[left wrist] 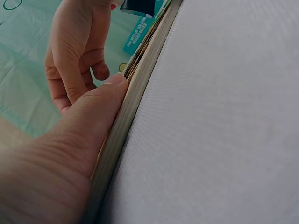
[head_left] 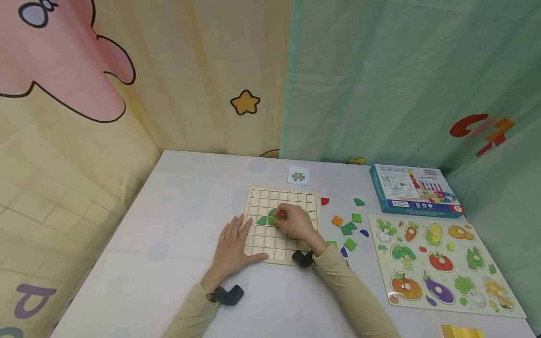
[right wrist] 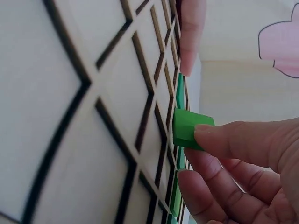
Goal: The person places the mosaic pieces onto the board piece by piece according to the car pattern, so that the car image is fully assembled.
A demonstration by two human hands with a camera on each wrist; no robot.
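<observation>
A wooden grid board (head_left: 262, 199) lies on the table, with a green quarter-round piece (head_left: 261, 220) set in one cell. My right hand (head_left: 293, 223) pinches a green square piece (right wrist: 187, 129) just over the board (right wrist: 70, 93), beside other green pieces (right wrist: 179, 93) lying in cells. My left hand (head_left: 234, 244) lies flat with straight fingers on the board's left front part. In the left wrist view its thumb (left wrist: 79, 121) presses along the board's edge (left wrist: 140, 84).
Loose green, orange, red and blue pieces (head_left: 350, 225) lie right of the board. A pattern card (head_left: 298, 176) sits behind it. A teal box (head_left: 412, 190) and a vegetable peg puzzle (head_left: 439, 263) are at the right. Curtains enclose the table.
</observation>
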